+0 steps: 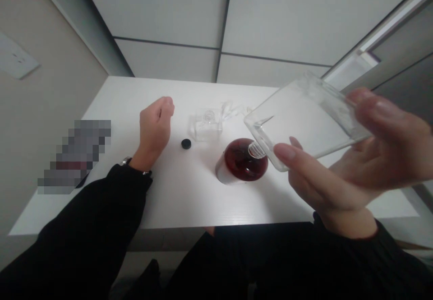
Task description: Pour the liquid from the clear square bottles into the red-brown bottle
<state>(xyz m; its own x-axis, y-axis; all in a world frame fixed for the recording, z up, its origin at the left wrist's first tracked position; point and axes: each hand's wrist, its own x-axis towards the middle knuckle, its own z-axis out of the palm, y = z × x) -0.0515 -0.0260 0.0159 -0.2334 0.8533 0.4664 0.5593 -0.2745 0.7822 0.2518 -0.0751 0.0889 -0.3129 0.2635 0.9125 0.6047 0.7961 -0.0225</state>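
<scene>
My right hand grips a clear square glass bottle between thumb and fingers. The bottle is tilted, and its threaded neck points down to the left. This neck appears over the top of a dark red round bottle with a pale side. Whether the two touch, I cannot tell. My left hand rests on the table as a fist, and what it holds, if anything, is hidden. Right of the fist lies a small black cap. A second clear square bottle stands beyond the cap.
The white table meets pale wall panels at the back. Clear, thin pieces lie right of the standing clear bottle. A blurred-out dark item is at the table's left edge. A socket is on the left wall.
</scene>
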